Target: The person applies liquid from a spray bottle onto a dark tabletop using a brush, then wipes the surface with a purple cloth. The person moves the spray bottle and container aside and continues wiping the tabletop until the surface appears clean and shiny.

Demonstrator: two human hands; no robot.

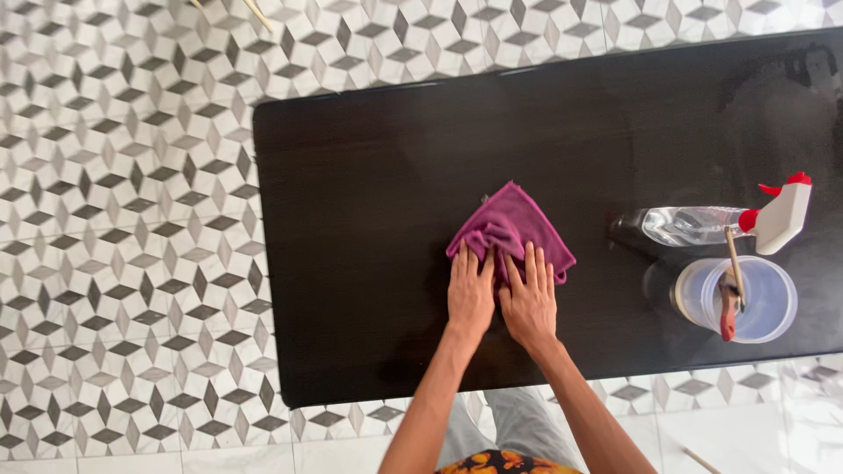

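Head view, looking straight down. The fingers of the left hand and those of the right hand lie flat and nearly straight, held close together, pressing on the near edge of a purple cloth; neither hand grips it, both simply rest palms-down on top. The two hands sit side by side, thumbs almost touching. The cloth is bunched and partly folded, lying near the middle of a dark table, its far corner pointing away from the person. To the right, well apart from the cloth, a clear spray bottle with a white and red trigger lies on its side; just near of it stands a clear plastic tub holding a brush with a wooden handle. The table top shows no clear streaks or wet patches, so how much of it has been wiped cannot be judged; the cloth covers only a small central area. Patterned floor tiles surround the table.
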